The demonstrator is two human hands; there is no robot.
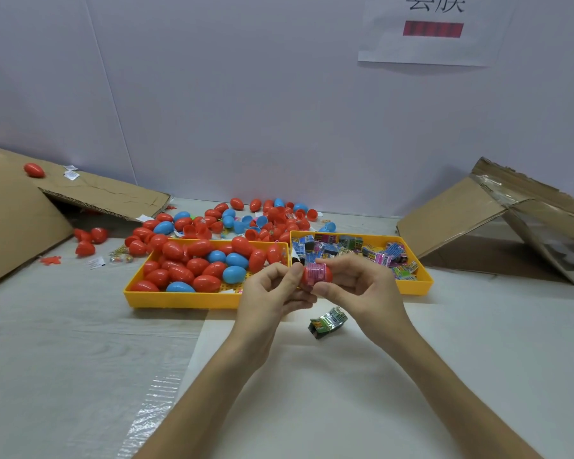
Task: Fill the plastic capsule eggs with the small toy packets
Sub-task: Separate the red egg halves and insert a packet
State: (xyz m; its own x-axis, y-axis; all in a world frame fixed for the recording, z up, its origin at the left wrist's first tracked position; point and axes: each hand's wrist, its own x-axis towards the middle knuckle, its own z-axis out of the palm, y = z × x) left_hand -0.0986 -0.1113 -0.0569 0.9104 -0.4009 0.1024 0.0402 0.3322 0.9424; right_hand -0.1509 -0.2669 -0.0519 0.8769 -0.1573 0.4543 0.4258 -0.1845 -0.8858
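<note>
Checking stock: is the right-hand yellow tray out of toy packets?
No, many toy packets lie piled in the right yellow tray.

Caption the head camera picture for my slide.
Left hand and right hand hold a red capsule egg stuffed with a pink packet, in front of two yellow trays.

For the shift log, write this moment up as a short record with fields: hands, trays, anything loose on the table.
left hand: pinches the left end of a red plastic capsule egg
right hand: grips the same egg, a pink toy packet showing inside
left yellow plastic tray: closed red and blue eggs
right yellow plastic tray: printed toy packets
white sheet: one green foil packet, below the hands
behind trays: loose red and blue eggs, some open halves
</note>
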